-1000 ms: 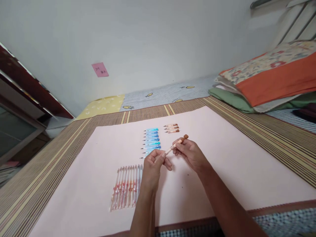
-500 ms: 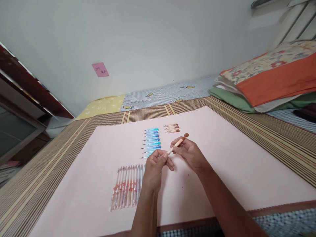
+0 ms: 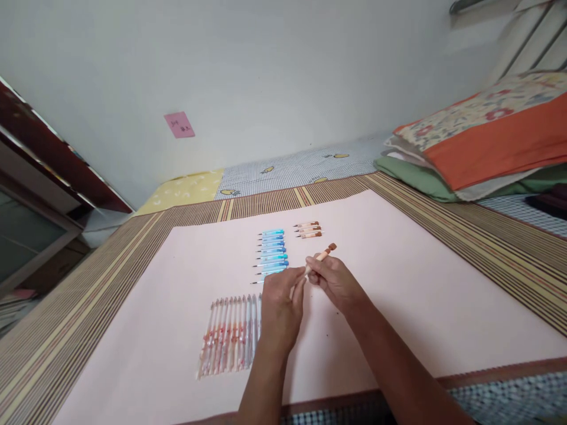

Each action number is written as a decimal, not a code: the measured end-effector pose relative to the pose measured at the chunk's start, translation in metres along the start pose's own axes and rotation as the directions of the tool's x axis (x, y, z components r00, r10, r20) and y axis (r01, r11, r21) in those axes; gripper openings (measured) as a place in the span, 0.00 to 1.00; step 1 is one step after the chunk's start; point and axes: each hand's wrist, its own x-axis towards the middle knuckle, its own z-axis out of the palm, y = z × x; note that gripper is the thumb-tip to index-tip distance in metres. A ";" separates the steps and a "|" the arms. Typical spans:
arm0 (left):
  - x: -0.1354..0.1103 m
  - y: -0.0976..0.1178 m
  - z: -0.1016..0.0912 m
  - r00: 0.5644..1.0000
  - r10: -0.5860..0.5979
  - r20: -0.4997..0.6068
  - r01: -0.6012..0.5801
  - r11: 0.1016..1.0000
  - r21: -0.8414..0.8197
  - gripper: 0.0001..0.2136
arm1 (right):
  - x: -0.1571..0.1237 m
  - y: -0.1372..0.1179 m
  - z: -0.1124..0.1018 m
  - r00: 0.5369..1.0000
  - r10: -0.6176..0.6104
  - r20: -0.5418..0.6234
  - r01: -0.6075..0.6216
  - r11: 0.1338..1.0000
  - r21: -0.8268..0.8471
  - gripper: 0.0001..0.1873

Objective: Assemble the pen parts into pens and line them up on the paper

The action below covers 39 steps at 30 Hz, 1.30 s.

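Note:
A cream pen (image 3: 325, 254) with a brown top is held up at a slant over the pink sheet (image 3: 146, 330). My right hand (image 3: 337, 282) is closed round its barrel, the brown end sticking out above the fingers. My left hand (image 3: 283, 298) pinches the lower end, and its fingers hide the tip. Behind my hands lie 3 similar brown-topped pens (image 3: 309, 229) side by side. Left of those, several blue pens (image 3: 272, 254) form a column, the nearest partly behind my left hand. Closer to me is a row of clear pens (image 3: 228, 336) with reddish patterns, partly covered by my left arm.
The sheet rests on a striped mat (image 3: 133, 248). A few dark specks (image 3: 337, 313) dot the sheet near my right arm. At the back right is a stack of folded bedding (image 3: 496, 141). A pink note (image 3: 179, 124) is stuck to the wall behind.
My right hand has slid down the pen, closer to the left fingers. My left hand has turned and now covers the pen's lower end. The laid-out pens have not moved.

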 end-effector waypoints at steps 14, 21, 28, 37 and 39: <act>0.005 -0.012 -0.001 0.909 -0.351 0.225 0.411 0.845 -0.343 0.11 | -0.001 -0.013 -0.014 0.989 -0.074 -0.128 0.049 0.981 -0.189 0.23; 0.001 -0.001 0.004 0.975 -0.220 -0.018 0.216 0.969 -0.117 0.06 | 0.002 -0.009 -0.009 0.993 0.026 -0.117 -0.017 0.997 0.075 0.24; 0.005 -0.013 0.005 0.898 -0.374 0.233 0.440 0.730 -0.523 0.11 | -0.002 -0.016 -0.013 0.998 -0.010 0.068 0.002 0.993 0.114 0.19; -0.001 -0.007 0.008 0.969 -0.242 0.056 0.249 0.950 -0.190 0.09 | -0.001 -0.010 -0.007 0.998 -0.023 -0.060 0.028 0.996 0.083 0.17; -0.004 -0.005 0.011 0.991 -0.130 -0.041 0.131 0.991 0.014 0.08 | -0.001 -0.009 -0.004 0.995 -0.028 -0.094 0.038 0.994 0.098 0.18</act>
